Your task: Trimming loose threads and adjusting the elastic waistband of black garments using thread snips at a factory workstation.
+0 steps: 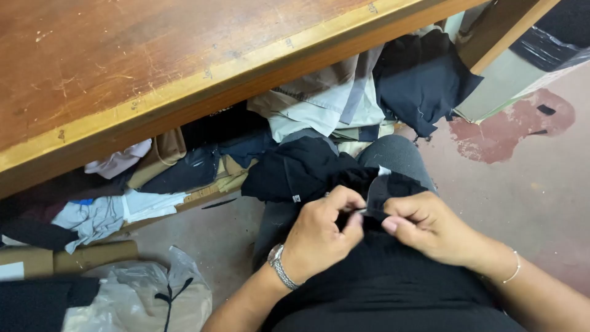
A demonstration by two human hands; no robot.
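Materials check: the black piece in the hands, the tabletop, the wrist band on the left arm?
Black piece: soft matte fabric, it folds and drapes. Tabletop: varnished wood, scratched, grain visible. Wrist band: looks like shiny linked metal, silver-toned.

The wooden table (pixel 123 67) runs off the top and left edges, and its underside hides the back of the fabric pile (pixel 258 141). The left hand (pixel 319 230) and right hand (pixel 430 227) cover the spot on the black cloth (pixel 307 172) where their fingertips meet; what they pinch is too small to tell. Both forearms leave the bottom edge. The plastic bag (pixel 135 301) is cut off below.
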